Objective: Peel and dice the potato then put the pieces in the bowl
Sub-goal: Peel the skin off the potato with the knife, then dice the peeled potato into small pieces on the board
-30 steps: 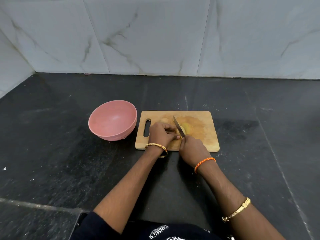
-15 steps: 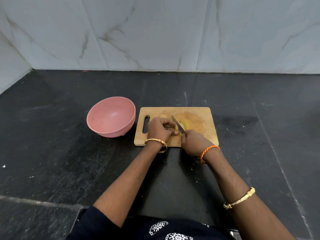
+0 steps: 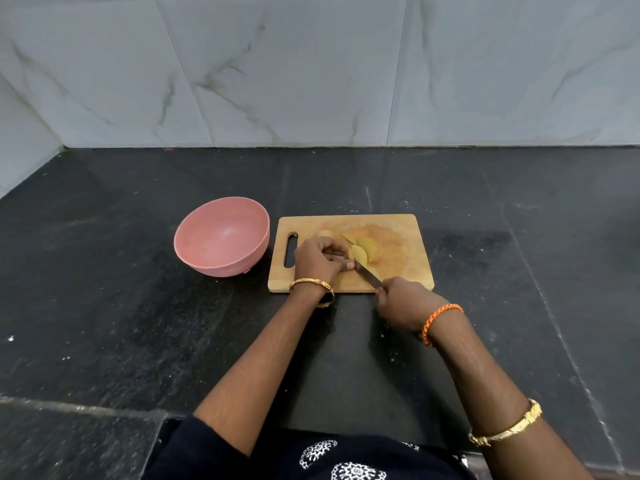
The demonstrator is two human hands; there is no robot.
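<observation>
Head view: potato (image 3: 366, 250) sits mid cutting board (image 3: 408, 237), peeled, pale yellow, already cut into several slices leaning together. Left hand (image 3: 320, 259) has its fingers curled over the near-left end of the potato, holding it down. Right hand (image 3: 403, 301) grasps the knife (image 3: 367, 274) handle; the blade runs diagonally in at the potato's near side. Pink bowl (image 3: 221, 237) stands just left of the board, nothing seen inside. Handling guess: potato is firm and light, cut faces likely wet and slippery, loose slices prone to sliding. Best hold is from above, fingertips tucked back from the blade.
</observation>
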